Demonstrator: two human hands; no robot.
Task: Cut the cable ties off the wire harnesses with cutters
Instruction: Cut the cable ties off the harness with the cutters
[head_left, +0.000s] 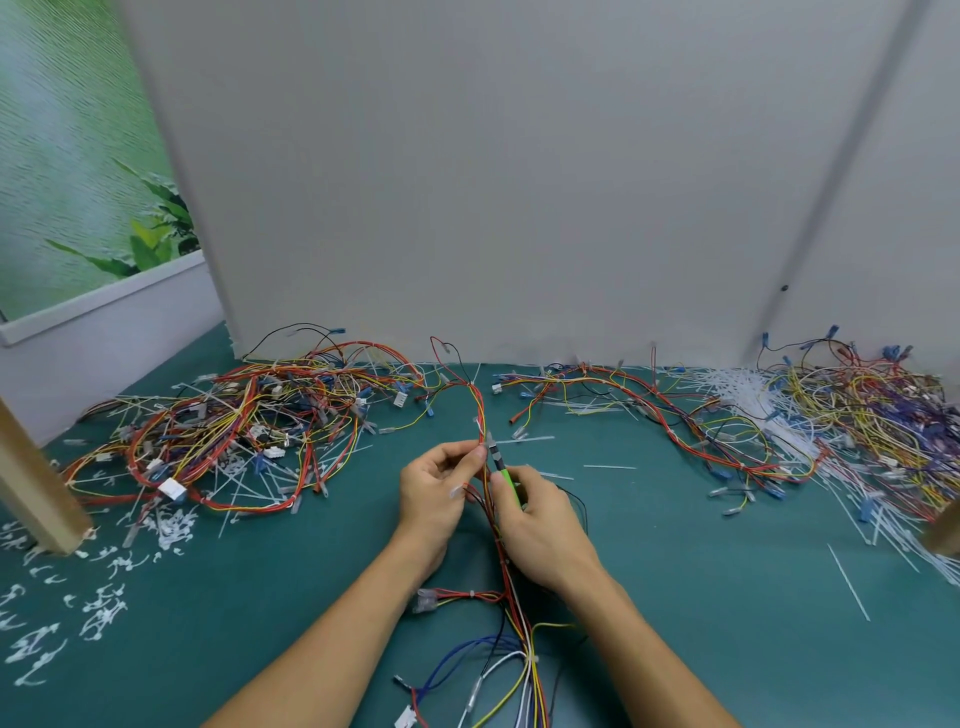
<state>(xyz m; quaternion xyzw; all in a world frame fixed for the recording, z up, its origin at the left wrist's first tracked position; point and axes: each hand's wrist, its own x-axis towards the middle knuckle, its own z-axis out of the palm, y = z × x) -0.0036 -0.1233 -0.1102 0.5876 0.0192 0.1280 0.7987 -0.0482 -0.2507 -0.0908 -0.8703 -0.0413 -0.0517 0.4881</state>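
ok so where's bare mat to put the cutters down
Barest: the mat right of the right hand, short of the loose ties; one stray tie lies there. Also the strip between the left hand and the white clippings. Crowded: the left wire pile and right wire pile.

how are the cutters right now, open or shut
Cannot tell: the cutters are at the harness by the left hand, tips too small and blurred.

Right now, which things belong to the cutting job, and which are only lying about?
In the job: left hand, right hand, green-handled cutters, held harness.
Lying about: left harness pile, right harness pile, cut tie scraps, wooden post.
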